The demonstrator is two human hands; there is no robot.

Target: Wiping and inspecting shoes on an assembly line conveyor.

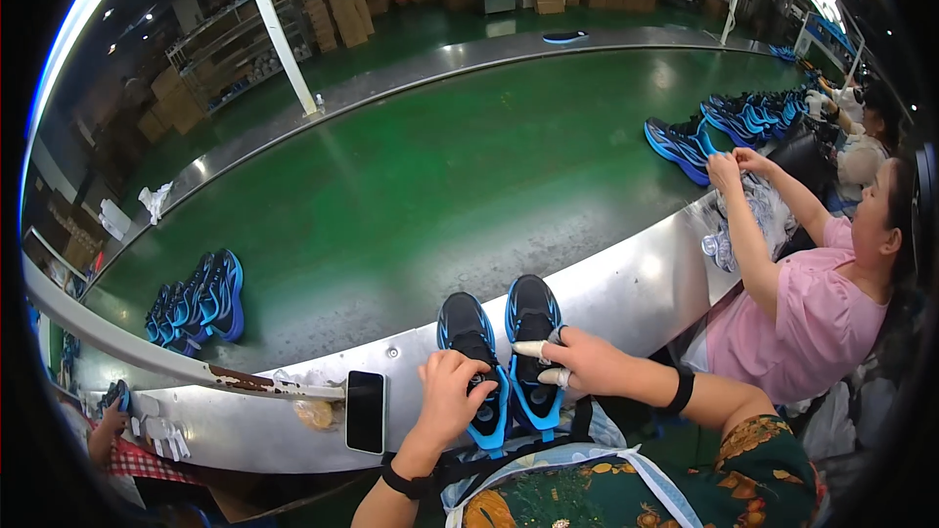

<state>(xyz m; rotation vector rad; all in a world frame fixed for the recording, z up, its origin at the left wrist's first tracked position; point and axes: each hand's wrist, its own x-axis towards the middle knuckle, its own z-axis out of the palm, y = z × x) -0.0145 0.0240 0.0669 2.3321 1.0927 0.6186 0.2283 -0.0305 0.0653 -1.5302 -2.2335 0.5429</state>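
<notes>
Two black sneakers with bright blue soles and trim lie side by side in front of me, toes pointing away, on the metal edge of the bench. My left hand (pixel 452 393) is closed, thumb and fingers pinched at the upper of the left sneaker (pixel 466 321) near its opening. From the right, my right hand (pixel 579 364) reaches over the right sneaker (pixel 533 301), its fingers bent at the lacing area. Pale covers sit on some of its fingertips. What exactly the fingertips pinch is too small to make out.
A green conveyor belt (pixel 421 176) runs beyond the metal ledge (pixel 626 298). Shoes stand in rows at left (pixel 223 295) and far right (pixel 675 149). A phone (pixel 366 413) and a chipped white pole (pixel 235 377) are to my left. A co-worker in pink (pixel 802 308) sits at right.
</notes>
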